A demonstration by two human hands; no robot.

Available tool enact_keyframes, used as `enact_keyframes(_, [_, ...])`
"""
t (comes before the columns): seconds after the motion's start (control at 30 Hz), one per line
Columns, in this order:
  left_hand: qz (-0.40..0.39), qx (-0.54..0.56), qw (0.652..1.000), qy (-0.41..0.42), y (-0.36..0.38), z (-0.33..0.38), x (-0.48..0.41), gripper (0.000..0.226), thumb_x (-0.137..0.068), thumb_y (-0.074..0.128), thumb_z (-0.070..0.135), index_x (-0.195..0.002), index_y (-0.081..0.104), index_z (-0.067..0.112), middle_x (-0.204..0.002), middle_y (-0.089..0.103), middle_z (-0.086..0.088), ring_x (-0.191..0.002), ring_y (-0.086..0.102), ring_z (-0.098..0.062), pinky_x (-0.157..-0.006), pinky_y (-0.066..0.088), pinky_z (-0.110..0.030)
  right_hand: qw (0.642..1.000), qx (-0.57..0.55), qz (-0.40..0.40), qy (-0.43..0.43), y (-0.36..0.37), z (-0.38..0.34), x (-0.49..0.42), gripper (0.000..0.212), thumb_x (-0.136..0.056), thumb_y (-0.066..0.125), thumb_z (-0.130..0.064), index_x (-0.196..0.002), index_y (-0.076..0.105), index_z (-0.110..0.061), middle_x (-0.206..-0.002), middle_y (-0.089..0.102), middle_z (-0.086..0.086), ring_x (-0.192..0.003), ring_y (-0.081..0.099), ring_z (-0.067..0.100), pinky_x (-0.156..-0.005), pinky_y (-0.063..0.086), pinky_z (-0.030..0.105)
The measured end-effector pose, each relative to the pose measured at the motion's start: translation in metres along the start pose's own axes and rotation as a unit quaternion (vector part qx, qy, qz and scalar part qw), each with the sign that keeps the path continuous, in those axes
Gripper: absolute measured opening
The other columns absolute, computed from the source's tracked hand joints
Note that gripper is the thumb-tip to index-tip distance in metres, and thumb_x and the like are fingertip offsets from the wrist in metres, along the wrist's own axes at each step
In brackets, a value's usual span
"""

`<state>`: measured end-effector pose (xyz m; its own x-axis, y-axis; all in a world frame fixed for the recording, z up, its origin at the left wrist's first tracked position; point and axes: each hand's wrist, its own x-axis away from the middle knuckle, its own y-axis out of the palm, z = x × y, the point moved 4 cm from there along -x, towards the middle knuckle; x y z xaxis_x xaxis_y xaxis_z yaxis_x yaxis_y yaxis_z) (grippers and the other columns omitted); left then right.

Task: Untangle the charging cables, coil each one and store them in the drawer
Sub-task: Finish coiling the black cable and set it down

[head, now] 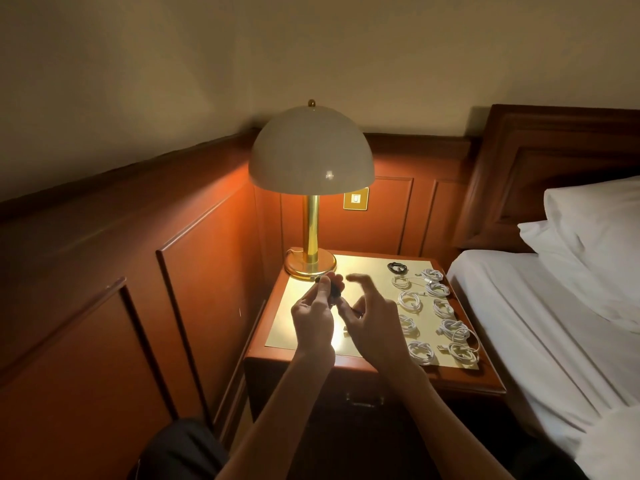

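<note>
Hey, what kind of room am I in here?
Probably a hotel bedroom: a bed with white pillows beside a wooden nightstand carrying a brass lamp, plus wood-panelled walls.

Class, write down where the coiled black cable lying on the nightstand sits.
In the head view, the coiled black cable lies at the back of the nightstand, right of the lamp base and just behind the white coils.
</note>
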<state>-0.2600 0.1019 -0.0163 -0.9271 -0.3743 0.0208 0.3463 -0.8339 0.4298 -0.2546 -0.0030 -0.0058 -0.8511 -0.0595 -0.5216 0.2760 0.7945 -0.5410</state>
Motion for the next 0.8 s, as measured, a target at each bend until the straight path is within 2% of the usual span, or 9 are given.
enact_keyframes(0.1, [0.015, 0.022, 0.999, -0.025, 0.002, 0.0, 0.001, 0.015, -0.097, 0.059, 0.026, -0.092, 0.074, 0.024, -0.086, 0.077, 0.01, -0.099, 0.068, -0.012, -0.106, 0.044, -0.04, 0.999, -0.007, 0.009, -0.038, 0.0, -0.006, 0.003, 0.045, -0.092, 0.07, -0.026, -0.135, 0.061, -0.018, -0.083, 0.074, -0.003, -0.056, 0.056, -0.008, -0.062, 0.047, 0.001])
enact_keyframes(0.2, [0.003, 0.025, 0.999, -0.022, 0.005, -0.001, 0.002, 0.016, -0.097, 0.06, 0.025, -0.09, 0.074, 0.024, -0.086, 0.077, 0.009, -0.101, 0.067, -0.013, -0.105, 0.042, -0.04, 0.999, 0.004, 0.026, -0.045, -0.004, -0.004, 0.002, 0.045, -0.087, 0.072, -0.039, -0.125, 0.069, -0.017, -0.066, 0.057, -0.021, -0.054, 0.055, 0.004, -0.053, 0.042, 0.008])
enact_keyframes(0.27, [-0.018, 0.019, 1.0, -0.016, 0.006, -0.002, 0.004, 0.017, -0.097, 0.059, 0.025, -0.09, 0.075, 0.025, -0.089, 0.077, 0.008, -0.104, 0.067, -0.014, -0.105, 0.042, -0.04, 0.999, -0.005, 0.045, -0.019, -0.008, 0.001, 0.001, 0.038, -0.085, 0.075, -0.038, -0.117, 0.074, -0.016, -0.064, 0.052, -0.027, -0.054, 0.053, 0.005, -0.051, 0.04, 0.011])
enact_keyframes(0.37, [-0.037, 0.018, 0.999, -0.03, 0.007, -0.005, 0.003, 0.018, -0.098, 0.058, 0.023, -0.095, 0.076, 0.02, -0.095, 0.077, 0.002, -0.105, 0.068, -0.017, -0.103, 0.046, -0.039, 0.995, 0.033, 0.09, 0.01, -0.006, 0.002, 0.003, 0.032, -0.083, 0.08, -0.028, -0.112, 0.076, -0.015, -0.076, 0.057, -0.018, -0.059, 0.052, -0.001, -0.055, 0.034, 0.004])
enact_keyframes(0.43, [-0.05, 0.012, 0.998, -0.044, 0.008, -0.008, 0.0, 0.018, -0.098, 0.058, 0.022, -0.1, 0.075, 0.016, -0.099, 0.077, -0.001, -0.106, 0.068, -0.018, -0.103, 0.047, -0.037, 0.992, 0.047, 0.114, 0.025, -0.005, 0.003, 0.005, 0.031, -0.083, 0.081, -0.027, -0.11, 0.076, -0.013, -0.083, 0.057, -0.013, -0.062, 0.051, -0.002, -0.057, 0.036, 0.005])
enact_keyframes(0.57, [-0.063, -0.013, 0.991, -0.113, 0.006, -0.021, -0.012, 0.018, -0.097, 0.059, 0.023, -0.101, 0.074, 0.014, -0.101, 0.076, -0.004, -0.107, 0.067, -0.02, -0.106, 0.046, -0.039, 0.99, 0.094, 0.102, 0.01, 0.001, 0.011, 0.006, 0.028, -0.083, 0.081, -0.03, -0.105, 0.078, -0.014, -0.091, 0.063, -0.002, -0.065, 0.053, 0.005, -0.057, 0.037, 0.004])
enact_keyframes(0.63, [-0.072, -0.031, 0.983, -0.166, 0.005, -0.028, -0.023, 0.021, -0.097, 0.059, 0.026, -0.103, 0.073, 0.011, -0.106, 0.074, -0.007, -0.111, 0.065, -0.022, -0.109, 0.042, -0.039, 0.988, 0.122, 0.09, 0.001, 0.004, 0.018, 0.005, 0.026, -0.082, 0.082, -0.027, -0.103, 0.078, -0.012, -0.096, 0.066, 0.002, -0.067, 0.056, 0.006, -0.06, 0.041, 0.005])
enact_keyframes(0.7, [-0.085, -0.052, 0.97, -0.221, 0.004, -0.034, -0.03, 0.029, -0.097, 0.057, 0.033, -0.112, 0.069, 0.011, -0.112, 0.072, -0.005, -0.114, 0.062, -0.021, -0.104, 0.033, -0.034, 0.985, 0.148, 0.088, -0.009, 0.007, 0.024, 0.006, 0.026, -0.08, 0.084, -0.023, -0.101, 0.078, -0.01, -0.097, 0.068, 0.006, -0.066, 0.065, 0.012, -0.058, 0.047, 0.012])
enact_keyframes(0.8, [-0.1, -0.053, 0.959, -0.26, 0.008, -0.035, -0.029, 0.038, -0.095, 0.056, 0.04, -0.116, 0.067, 0.012, -0.113, 0.072, -0.002, -0.112, 0.061, -0.019, -0.102, 0.026, -0.039, 0.981, 0.157, 0.112, -0.026, 0.008, 0.026, 0.006, 0.029, -0.075, 0.086, -0.019, -0.1, 0.078, -0.008, -0.095, 0.068, 0.009, -0.064, 0.071, 0.017, -0.054, 0.048, 0.013])
